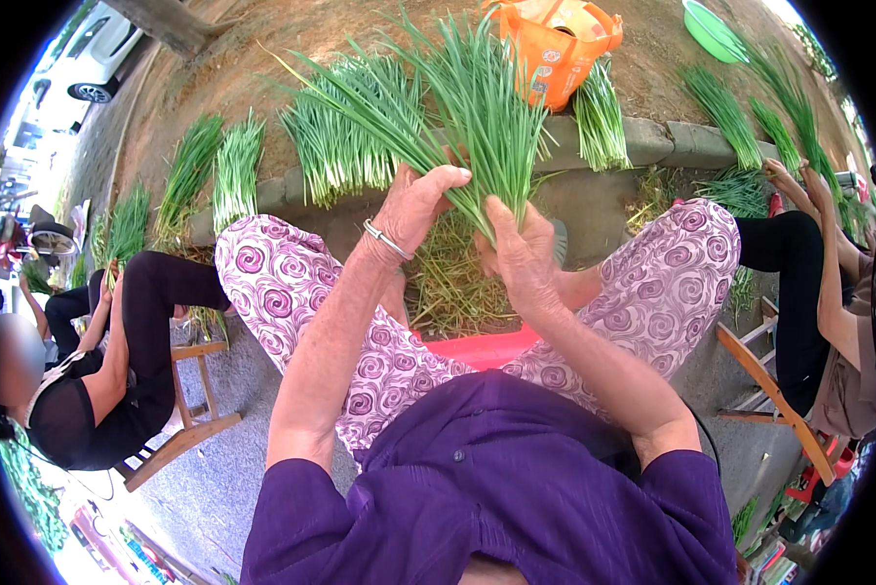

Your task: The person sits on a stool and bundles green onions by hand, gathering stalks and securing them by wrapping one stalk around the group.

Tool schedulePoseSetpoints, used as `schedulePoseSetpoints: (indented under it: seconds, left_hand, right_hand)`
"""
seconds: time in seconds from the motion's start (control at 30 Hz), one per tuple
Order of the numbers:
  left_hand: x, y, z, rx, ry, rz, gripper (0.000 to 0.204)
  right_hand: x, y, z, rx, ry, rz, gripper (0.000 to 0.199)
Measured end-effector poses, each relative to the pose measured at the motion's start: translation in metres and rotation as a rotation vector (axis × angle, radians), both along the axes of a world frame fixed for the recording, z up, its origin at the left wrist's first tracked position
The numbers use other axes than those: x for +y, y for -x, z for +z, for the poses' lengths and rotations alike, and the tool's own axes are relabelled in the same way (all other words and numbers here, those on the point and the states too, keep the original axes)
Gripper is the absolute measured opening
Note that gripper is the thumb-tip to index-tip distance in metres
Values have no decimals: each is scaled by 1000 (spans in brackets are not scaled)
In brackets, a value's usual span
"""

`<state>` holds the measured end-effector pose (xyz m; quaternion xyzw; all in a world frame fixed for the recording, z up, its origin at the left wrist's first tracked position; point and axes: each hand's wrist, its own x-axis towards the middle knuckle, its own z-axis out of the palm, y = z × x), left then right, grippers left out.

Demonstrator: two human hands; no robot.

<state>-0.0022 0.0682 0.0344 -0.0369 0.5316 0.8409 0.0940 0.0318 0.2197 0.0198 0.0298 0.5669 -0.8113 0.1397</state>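
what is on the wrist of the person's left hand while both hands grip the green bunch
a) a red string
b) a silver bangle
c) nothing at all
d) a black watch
b: a thin silver bangle circles the wrist just below the left hand, which grips the bunch of green chives together with the right hand.

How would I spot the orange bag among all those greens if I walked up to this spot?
Find the stone kerb that crosses the top of the picture, with bundles of green chives leaning on it. The orange bag stands on the dirt just behind the kerb, near the top centre. It is the only bright orange thing among the green bundles.
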Motion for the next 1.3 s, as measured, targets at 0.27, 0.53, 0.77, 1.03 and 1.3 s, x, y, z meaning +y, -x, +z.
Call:
schedulePoseSetpoints:
  seconds: [0.27,0.53,0.77,1.03,1.3]
  left_hand:
    - [-3,0,-4,-15,23,62,26]
    - [7,0,-13,111,214,68,26]
    - [5,-1,-21,62,113,138,23]
    - [5,-2,-17,-81,-206,108,17]
    - [6,-2,-15,-75,-206,83,16]
  right_hand:
    - [-1,2,4,-39,50,-3,25]
    - [-3,3,-3,50,-136,-26,24]
    - [-2,5,1,-10,-73,-64,28]
    - [-2,5,-2,19,-51,-51,33]
    - [-1,4,0,-4,-51,8,30]
